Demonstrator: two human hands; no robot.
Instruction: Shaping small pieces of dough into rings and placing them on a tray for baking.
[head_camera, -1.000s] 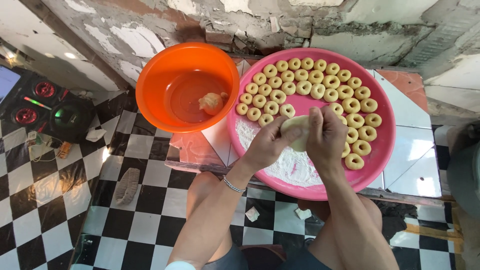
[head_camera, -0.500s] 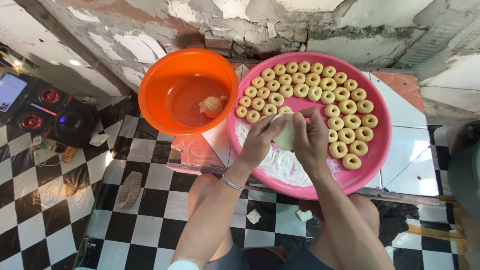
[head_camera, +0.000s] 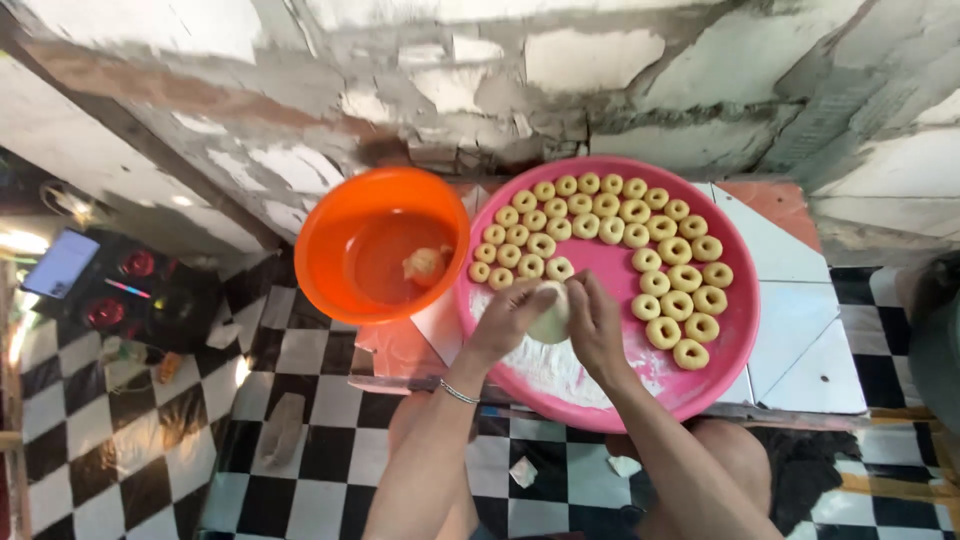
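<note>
Both hands — left hand, right hand — clamped together on a pale round dough lump, held over the floured patch of the round pink plastic tray — dough rings fill the rest.

Dough lump mostly hidden between both hands, its shape perhaps round.

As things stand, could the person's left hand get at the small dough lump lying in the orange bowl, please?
Probably yes, though not freely. The left hand is beside the orange bowl, whose top is open above the dough lump. But it shares a dough ball with the right hand, so it must let go first.
</note>
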